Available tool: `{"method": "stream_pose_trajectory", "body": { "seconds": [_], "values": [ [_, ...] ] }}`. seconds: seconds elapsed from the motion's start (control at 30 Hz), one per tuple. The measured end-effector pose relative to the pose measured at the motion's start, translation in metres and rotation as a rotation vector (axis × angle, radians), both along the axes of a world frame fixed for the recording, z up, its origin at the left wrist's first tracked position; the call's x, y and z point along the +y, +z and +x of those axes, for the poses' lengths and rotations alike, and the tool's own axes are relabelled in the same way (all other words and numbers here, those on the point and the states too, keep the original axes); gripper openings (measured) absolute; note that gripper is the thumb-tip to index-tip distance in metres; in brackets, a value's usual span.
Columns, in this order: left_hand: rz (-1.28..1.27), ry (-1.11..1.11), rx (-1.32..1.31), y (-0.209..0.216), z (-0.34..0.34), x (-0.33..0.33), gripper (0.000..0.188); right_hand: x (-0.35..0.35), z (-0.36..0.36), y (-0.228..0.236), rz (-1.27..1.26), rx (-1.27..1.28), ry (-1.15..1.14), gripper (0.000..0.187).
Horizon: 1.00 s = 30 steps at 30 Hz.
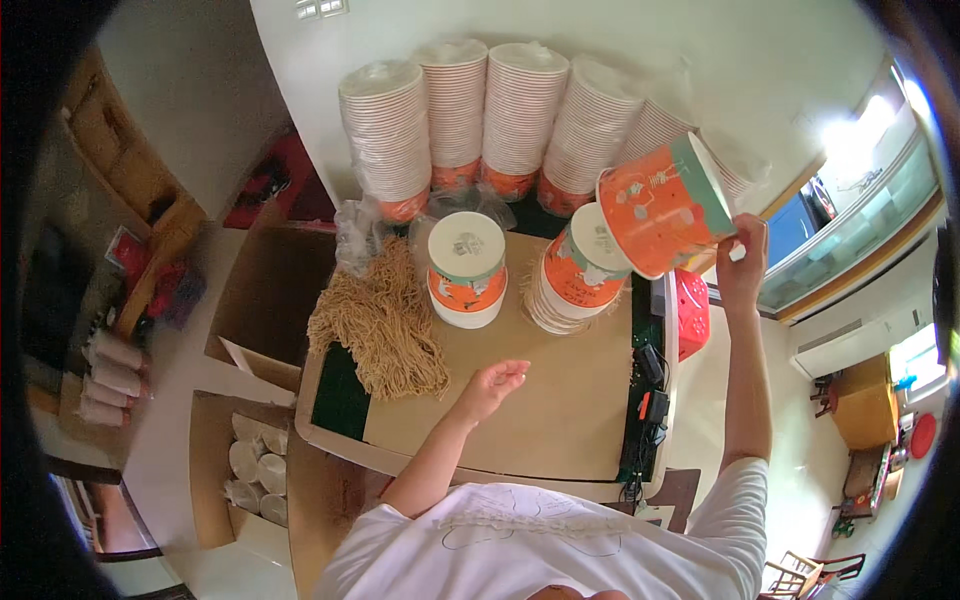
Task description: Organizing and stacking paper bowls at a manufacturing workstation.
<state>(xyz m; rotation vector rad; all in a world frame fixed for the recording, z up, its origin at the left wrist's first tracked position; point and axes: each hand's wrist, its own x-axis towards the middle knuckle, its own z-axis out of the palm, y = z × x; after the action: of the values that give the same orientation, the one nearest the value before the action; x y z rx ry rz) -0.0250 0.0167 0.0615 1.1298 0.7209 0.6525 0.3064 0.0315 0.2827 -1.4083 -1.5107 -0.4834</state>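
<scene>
My right hand grips the edge of an orange paper bucket with a green band and printed drawings, tilted on its side in the air. Just left of it, an upside-down stack of like buckets stands on the table, brown cord showing around its lower part. Another short upside-down stack is to the left of that. My left hand hovers over the brown board, fingers loosely bent and nothing in them. Beside the left stack lies a big heap of tan cords.
Tall plastic-wrapped bucket stacks line the wall at the table's back. Crumpled clear plastic lies by the cords. Black adapters and cables run along the right edge, near a red basket. Cardboard boxes stand at the left.
</scene>
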Motion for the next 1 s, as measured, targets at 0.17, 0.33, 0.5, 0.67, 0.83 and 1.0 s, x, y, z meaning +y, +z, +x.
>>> {"method": "stream_pose_trajectory", "body": {
  "seconds": [0.17,0.33,0.5,0.67,0.83,1.0],
  "values": [
    [0.032,0.035,0.047,-0.013,-0.008,0.003,0.029,0.031,0.010,-0.010,-0.073,-0.183,-0.061,0.025],
    [-0.066,0.091,0.063,-0.030,-0.017,0.002,0.027,0.038,0.005,-0.029,-0.108,-0.236,-0.015,0.026],
    [-0.089,0.038,0.045,-0.044,-0.008,0.002,0.026,0.036,0.003,-0.048,-0.093,-0.302,0.032,0.029],
    [-0.102,0.010,0.047,-0.049,-0.003,0.004,0.024,0.039,0.000,-0.061,-0.082,-0.278,0.076,0.029],
    [-0.114,0.009,0.043,-0.050,-0.005,0.002,0.024,0.042,-0.005,-0.069,-0.105,-0.272,0.071,0.030],
    [-0.113,0.008,0.048,-0.051,-0.008,-0.003,0.024,0.043,-0.011,-0.080,-0.146,-0.271,0.071,0.031]
  ]
}}
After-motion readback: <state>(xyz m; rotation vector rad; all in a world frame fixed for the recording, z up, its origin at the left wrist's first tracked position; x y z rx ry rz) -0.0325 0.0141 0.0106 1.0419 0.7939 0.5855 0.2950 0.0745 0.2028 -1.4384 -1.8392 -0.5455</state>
